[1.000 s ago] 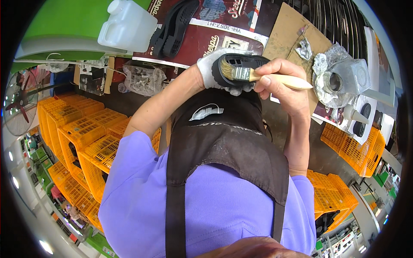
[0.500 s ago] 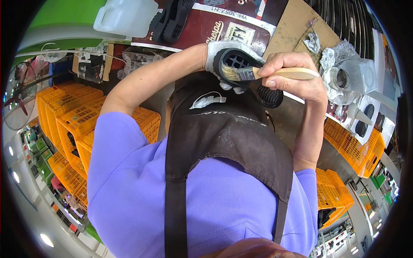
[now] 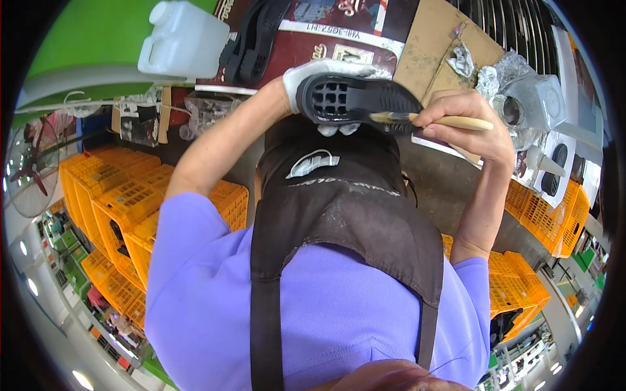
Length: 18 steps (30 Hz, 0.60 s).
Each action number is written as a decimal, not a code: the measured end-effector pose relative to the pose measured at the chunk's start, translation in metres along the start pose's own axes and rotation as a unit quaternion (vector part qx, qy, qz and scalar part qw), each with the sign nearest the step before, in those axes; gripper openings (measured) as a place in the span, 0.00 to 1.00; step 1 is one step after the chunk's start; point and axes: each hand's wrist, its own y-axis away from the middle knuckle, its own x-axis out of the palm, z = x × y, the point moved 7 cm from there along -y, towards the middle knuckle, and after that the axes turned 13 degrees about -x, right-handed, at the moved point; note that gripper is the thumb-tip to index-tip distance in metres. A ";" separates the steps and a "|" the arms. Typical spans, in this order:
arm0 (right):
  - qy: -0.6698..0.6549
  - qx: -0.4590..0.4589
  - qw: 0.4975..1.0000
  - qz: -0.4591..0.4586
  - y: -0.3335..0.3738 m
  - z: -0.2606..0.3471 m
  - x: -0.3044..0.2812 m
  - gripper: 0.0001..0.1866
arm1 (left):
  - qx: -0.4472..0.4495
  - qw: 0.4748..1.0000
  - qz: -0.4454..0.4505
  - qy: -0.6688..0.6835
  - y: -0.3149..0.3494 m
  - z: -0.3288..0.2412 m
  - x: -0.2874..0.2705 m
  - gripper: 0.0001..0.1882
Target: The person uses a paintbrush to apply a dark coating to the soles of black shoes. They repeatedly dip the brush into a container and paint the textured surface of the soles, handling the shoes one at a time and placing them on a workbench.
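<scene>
**Brush (image 3: 460,122) Set Against a Black Shoe Sole (image 3: 365,96)**

A whitish plastic jug (image 3: 186,44) stands at the far left of the work surface; its contents cannot be made out. On the right, a clear jar (image 3: 544,101) lies tilted among crumpled wrapping, near a pointed-nozzle bottle (image 3: 544,161). Orange crates (image 3: 130,192) are stacked at left, dark pieces showing through one; more orange crates (image 3: 518,280) stand at right.

The gloved left hand (image 3: 336,68) closes around the sole from beneath, whitened fingertips showing along its near edge by the gridded heel. The bare right hand (image 3: 463,117) pinches the brush's pale handle between thumb and fingers, its bristles over the sole's near edge, toward the forefoot. The sole is held above the dark apron (image 3: 339,221).

Beyond lie dark-red printed panels (image 3: 297,55), other black soles (image 3: 254,45) and brown cardboard (image 3: 427,49). A fan (image 3: 32,169) stands at far left.
</scene>
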 end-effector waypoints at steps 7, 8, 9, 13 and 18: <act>-0.076 -0.118 0.888 -0.439 0.035 0.029 -0.030 0.06 | 0.533 0.807 -0.217 -0.132 0.036 -0.045 0.046 0.22; -0.079 -0.130 0.870 -0.469 0.035 0.030 -0.022 0.06 | 0.603 0.732 -0.277 -0.157 0.046 -0.044 0.054 0.22; -0.083 -0.142 0.851 -0.498 0.035 0.032 -0.016 0.06 | 0.590 0.689 -0.349 -0.234 0.050 -0.042 0.060 0.19; 0.003 -0.141 0.815 -0.562 0.028 0.043 0.011 0.04 | 0.519 0.639 -0.461 -0.332 0.047 -0.034 0.070 0.13; -0.001 -0.109 0.840 -0.532 0.006 0.042 0.028 0.03 | 0.468 0.732 -0.373 -0.325 0.017 -0.028 0.063 0.08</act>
